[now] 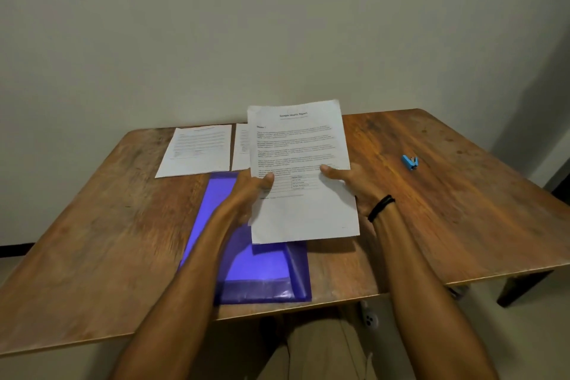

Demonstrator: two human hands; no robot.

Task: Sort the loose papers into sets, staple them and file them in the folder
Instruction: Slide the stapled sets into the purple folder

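Head view, looking down over a wooden desk (431,194) set against a plain wall.

Both hands hold one printed sheet (300,170) upright and slightly tilted, above the desk, text facing the camera. Left hand (246,191) has its grip closed on the sheet's left edge, thumb on the front face. Right hand (354,185) has its grip closed on the right edge, thumb likewise on the front; a black band (381,208) circles that wrist. Whether the held paper is one sheet or several cannot be told.

A translucent blue folder (262,271) lies flat on the desk beneath the hands, near the front edge, partly hidden by the sheet and the left forearm.

Two more printed papers lie flat at the back of the desk: one in full view (197,149) to the left, the second (242,148) just beside it, mostly covered by the held sheet.

A small blue stapler (410,162) sits on the desk to the right, well apart from the papers.
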